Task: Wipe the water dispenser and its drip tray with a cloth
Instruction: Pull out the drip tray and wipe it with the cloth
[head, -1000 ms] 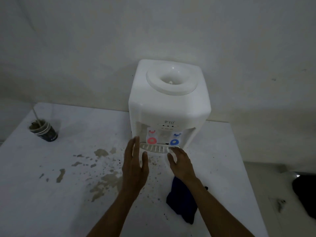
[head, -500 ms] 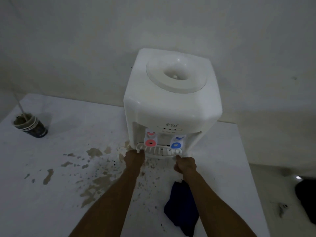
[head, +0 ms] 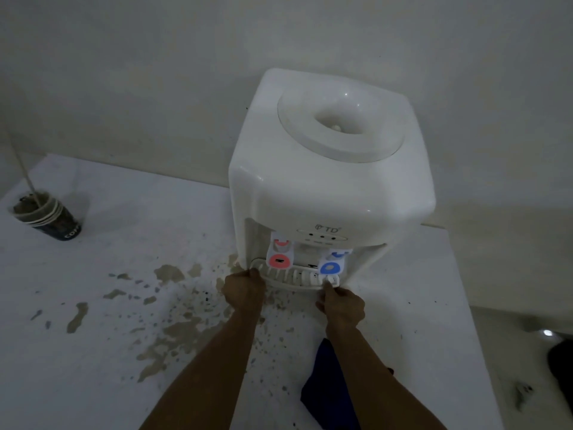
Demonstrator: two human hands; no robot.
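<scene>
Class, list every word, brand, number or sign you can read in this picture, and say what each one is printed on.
"TD", with a small emblem before it: front panel of the dispenser.
"COF", cut off at the edge: side of the dark cup.
Marks on the red tap and blue tap: too blurred to read.

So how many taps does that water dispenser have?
2. The red tap is on the left of the water dispenser, above the left hand on the drip tray. The blue tap is on the right, above the right hand. None look hidden.
</scene>
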